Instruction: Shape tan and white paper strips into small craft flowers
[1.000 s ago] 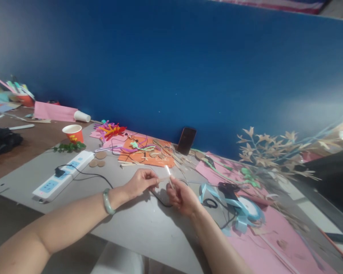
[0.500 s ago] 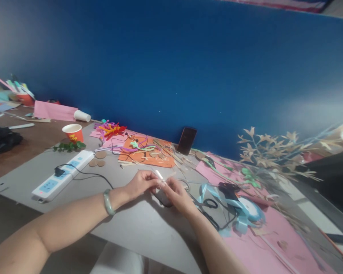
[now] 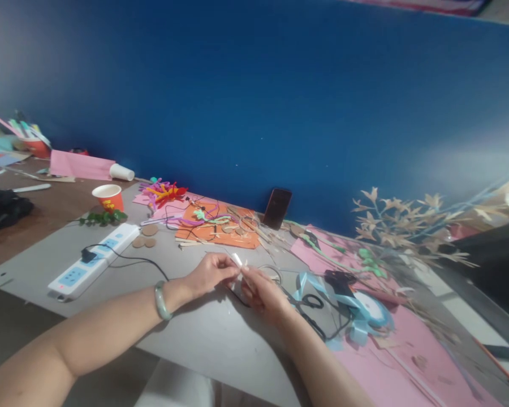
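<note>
Slim white-tipped piece [image 3: 236, 259], now nearer left hand [image 3: 214, 275]

I'd call this a craft workspace, though I can't tell from my end whether it sits in a home or a business. The grey counter [image 3: 233, 353] is strewn with making supplies: bright fuzzy stems [image 3: 165, 195], an orange sheet [image 3: 246, 242], a pink sheet [image 3: 377, 370], a spool of blue ribbon [image 3: 375, 312] and black-handled scissors [image 3: 314, 327]. I also see a power strip [image 3: 95, 262], and a plain blue wall [image 3: 254, 113] behind it all.
</note>
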Motion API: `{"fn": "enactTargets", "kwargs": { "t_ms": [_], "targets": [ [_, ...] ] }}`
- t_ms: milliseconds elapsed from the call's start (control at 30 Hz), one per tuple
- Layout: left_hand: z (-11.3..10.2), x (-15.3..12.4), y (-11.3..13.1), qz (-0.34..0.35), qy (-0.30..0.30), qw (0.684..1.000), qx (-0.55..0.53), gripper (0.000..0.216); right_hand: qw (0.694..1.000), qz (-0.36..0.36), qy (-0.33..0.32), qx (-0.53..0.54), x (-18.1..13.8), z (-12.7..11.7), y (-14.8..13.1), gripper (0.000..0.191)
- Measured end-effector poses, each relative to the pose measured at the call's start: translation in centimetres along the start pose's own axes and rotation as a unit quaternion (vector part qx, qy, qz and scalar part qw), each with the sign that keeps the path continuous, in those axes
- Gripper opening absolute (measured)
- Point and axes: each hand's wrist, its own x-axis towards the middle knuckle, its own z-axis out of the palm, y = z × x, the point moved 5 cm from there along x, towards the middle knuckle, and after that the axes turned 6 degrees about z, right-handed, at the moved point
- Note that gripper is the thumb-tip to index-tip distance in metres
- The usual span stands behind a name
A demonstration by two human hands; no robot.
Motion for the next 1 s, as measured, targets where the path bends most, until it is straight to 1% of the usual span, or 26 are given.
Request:
{"fn": "enactTargets", "kwargs": {
  "t_ms": [100,200,333,400,467,567,600,667,767,833,900,1000],
  "targets": [
    [-0.1,0.0,0.0,-0.006,0.007,1.0,-0.005,0.024,0.998,0.028,-0.021,0.044,0.0,0.0,0.2,0.039],
    [-0.3,0.1,-0.1,-0.013,0.012,1.0,-0.005,0.025,0.996,0.056,-0.026,0.06,0.1,-0.6,0.4,0.042],
    [-0.5,0.2,-0.2,-0.013,0.022,1.0,-0.006,0.024,0.991,0.065,-0.044,0.104,0.2,-1.4,0.1,0.045],
    [-0.5,0.2,-0.3,-0.012,0.023,1.0,-0.006,0.025,0.988,0.054,-0.056,0.134,0.2,-1.7,-0.2,0.044],
    [-0.6,0.2,-0.4,-0.015,0.028,0.999,-0.012,0.026,0.985,0.029,-0.051,0.16,0.4,-2.0,-0.7,0.043],
    [-0.7,0.1,-0.6,-0.025,0.045,0.998,-0.032,0.027,0.983,-0.04,-0.002,0.179,0.7,-2.8,-1.4,0.046],
    [-0.7,0.1,-0.6,-0.028,0.05,0.998,-0.036,0.027,0.984,-0.059,0.017,0.167,0.8,-2.9,-1.4,0.048],
    [-0.7,0.2,-0.5,-0.027,0.052,0.998,-0.035,0.027,0.991,-0.073,0.046,0.105,0.9,-2.8,-1.2,0.05],
    [-0.6,0.1,-0.4,-0.022,0.043,0.999,-0.024,0.027,0.995,-0.071,0.06,-0.027,1.1,-2.0,-0.4,0.047],
    [-0.5,0.1,-0.4,-0.023,0.038,0.999,-0.014,0.027,0.991,-0.078,0.067,-0.081,1.1,-1.5,-0.1,0.046],
    [-0.5,0.0,-0.4,-0.023,0.032,0.999,-0.008,0.027,0.989,-0.084,0.075,-0.096,0.9,-1.2,0.0,0.047],
    [-0.3,0.0,-0.4,-0.016,0.022,1.0,-0.011,0.028,0.993,-0.073,0.065,-0.068,0.7,-1.0,0.1,0.047]
  ]
}}
